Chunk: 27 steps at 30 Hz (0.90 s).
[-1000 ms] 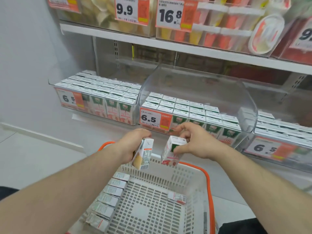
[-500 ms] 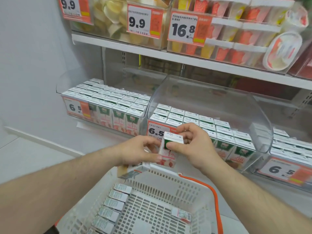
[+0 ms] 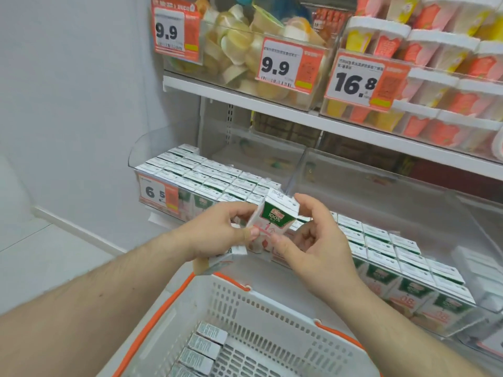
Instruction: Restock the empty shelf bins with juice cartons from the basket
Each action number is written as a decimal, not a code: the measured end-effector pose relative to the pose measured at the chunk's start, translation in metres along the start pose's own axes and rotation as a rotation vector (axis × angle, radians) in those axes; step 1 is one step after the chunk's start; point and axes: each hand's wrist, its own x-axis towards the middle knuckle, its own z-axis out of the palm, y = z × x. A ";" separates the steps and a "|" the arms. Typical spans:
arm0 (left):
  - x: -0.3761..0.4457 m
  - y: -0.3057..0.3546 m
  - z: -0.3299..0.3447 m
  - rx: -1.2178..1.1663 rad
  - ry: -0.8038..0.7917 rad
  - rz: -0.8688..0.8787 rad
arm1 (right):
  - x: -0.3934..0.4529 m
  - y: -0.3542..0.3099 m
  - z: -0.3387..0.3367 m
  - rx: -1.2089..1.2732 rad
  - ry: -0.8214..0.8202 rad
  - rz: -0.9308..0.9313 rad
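At centre frame both hands hold one juice carton above the far rim of the basket; the left hand pinches its left edge while a second carton sits tucked under its palm; the right hand has a narrow grip, thumb and fingertips at the carton's right side, apparently to square it for shelving; the middle bin at right is nearly full; more cartons lie in the basket at lower centre.

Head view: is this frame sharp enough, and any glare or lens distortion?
Head view: mostly sharp, the 16.8 price tag reads cleanly; the carton held by both hands is slightly soft; shelf edge bows from wide-angle distortion; faint reflections on the clear bin wall.
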 end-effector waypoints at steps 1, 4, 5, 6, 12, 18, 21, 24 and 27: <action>0.001 0.000 -0.005 0.002 0.021 0.014 | 0.006 -0.007 0.005 -0.017 0.002 0.018; 0.001 0.001 -0.020 0.072 0.081 0.041 | 0.034 -0.033 0.021 -0.091 -0.032 0.082; 0.000 0.001 -0.026 0.091 0.102 0.043 | 0.045 -0.042 0.028 -0.152 -0.057 0.073; 0.000 -0.001 -0.031 0.101 0.133 0.041 | 0.058 -0.048 0.035 -0.224 -0.075 0.055; 0.010 -0.024 -0.069 -0.144 0.694 -0.242 | 0.141 -0.065 0.068 -0.232 0.003 0.026; 0.019 -0.050 -0.081 -0.313 0.802 -0.544 | 0.227 -0.034 0.123 -0.379 -0.046 0.045; 0.023 -0.057 -0.079 -0.350 0.812 -0.591 | 0.260 -0.019 0.150 -0.494 -0.120 0.114; 0.028 -0.061 -0.077 -0.370 0.841 -0.637 | 0.284 -0.001 0.177 -0.552 -0.228 0.178; 0.029 -0.061 -0.076 -0.400 0.856 -0.666 | 0.295 0.017 0.200 -0.505 -0.325 0.216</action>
